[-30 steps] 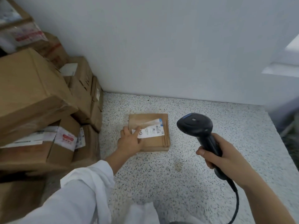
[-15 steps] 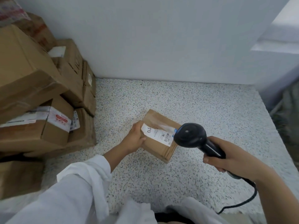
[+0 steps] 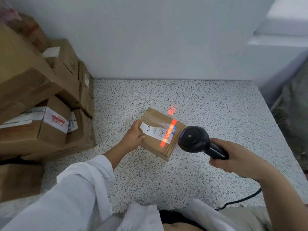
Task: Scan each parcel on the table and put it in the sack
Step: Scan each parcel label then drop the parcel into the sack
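A small brown cardboard parcel (image 3: 156, 144) with a white label is lifted off the speckled table (image 3: 208, 104), tilted. My left hand (image 3: 133, 137) grips its left edge, thumb on top. My right hand (image 3: 233, 157) grips the handle of a black barcode scanner (image 3: 195, 140), whose head hovers just right of the parcel. A red scan line (image 3: 168, 132) crosses the barcode on the label, and a red patch falls on the table behind. The grey sack (image 3: 293, 114) shows only at the right edge, beyond the table.
Several stacked cardboard boxes (image 3: 41, 100) fill the table's left side up to the white wall (image 3: 158, 39). The scanner's black cable (image 3: 241, 200) trails down at the lower right. A white ledge (image 3: 280, 40) juts out at the upper right.
My left hand lifted the parcel off the table and turned it. The scanner moved in close to it and its red beam came on across the label.
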The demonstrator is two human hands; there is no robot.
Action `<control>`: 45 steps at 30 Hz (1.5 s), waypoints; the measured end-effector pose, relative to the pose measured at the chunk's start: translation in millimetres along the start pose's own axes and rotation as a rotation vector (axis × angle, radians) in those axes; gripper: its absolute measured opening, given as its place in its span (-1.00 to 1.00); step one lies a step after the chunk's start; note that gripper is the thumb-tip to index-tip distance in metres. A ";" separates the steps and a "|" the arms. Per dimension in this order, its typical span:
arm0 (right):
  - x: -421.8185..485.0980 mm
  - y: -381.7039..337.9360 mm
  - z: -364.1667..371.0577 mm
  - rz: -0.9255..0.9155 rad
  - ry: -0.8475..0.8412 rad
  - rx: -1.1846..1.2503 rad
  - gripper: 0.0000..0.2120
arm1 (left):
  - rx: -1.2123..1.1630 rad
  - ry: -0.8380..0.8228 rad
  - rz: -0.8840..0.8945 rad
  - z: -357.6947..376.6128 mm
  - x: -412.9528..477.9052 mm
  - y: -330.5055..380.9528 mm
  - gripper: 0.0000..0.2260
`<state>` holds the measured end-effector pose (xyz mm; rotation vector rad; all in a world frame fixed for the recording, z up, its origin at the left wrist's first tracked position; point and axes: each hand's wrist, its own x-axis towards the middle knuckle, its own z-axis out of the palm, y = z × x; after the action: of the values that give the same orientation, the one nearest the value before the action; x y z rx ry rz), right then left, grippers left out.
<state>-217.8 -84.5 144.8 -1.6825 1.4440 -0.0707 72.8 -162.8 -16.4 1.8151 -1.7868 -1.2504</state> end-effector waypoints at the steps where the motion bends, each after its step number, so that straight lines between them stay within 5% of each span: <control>1: -0.6 1.4 -0.4 -0.002 0.005 -0.002 -0.74 | -0.003 -0.001 -0.004 0.1 0.5 0.0 -0.42; 12: -1.7 11.6 -4.2 -0.016 -0.017 0.019 -0.78 | 0.046 0.015 0.009 -0.8 2.0 0.6 -0.42; 15: -0.3 12.7 -5.4 -0.006 -0.021 -0.009 -0.81 | 0.317 -0.037 0.044 -8.0 7.2 10.3 -0.35; 21: -7.7 1.5 -8.9 -0.014 -0.024 0.034 -0.80 | 1.125 -0.353 0.286 -24.3 37.6 47.5 0.18; 24: -19.0 -0.7 -10.6 0.018 0.031 0.095 -0.78 | 1.282 -0.420 0.323 -22.1 50.4 47.3 0.27; 45: -119.2 -38.4 120.0 0.225 0.561 0.462 -0.81 | 1.150 -0.523 0.364 -8.8 9.8 18.9 0.21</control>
<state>-159.5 78.5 154.3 -1.1545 1.8411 -0.7431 65.5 -178.2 -1.0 1.4511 -3.4048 -0.5502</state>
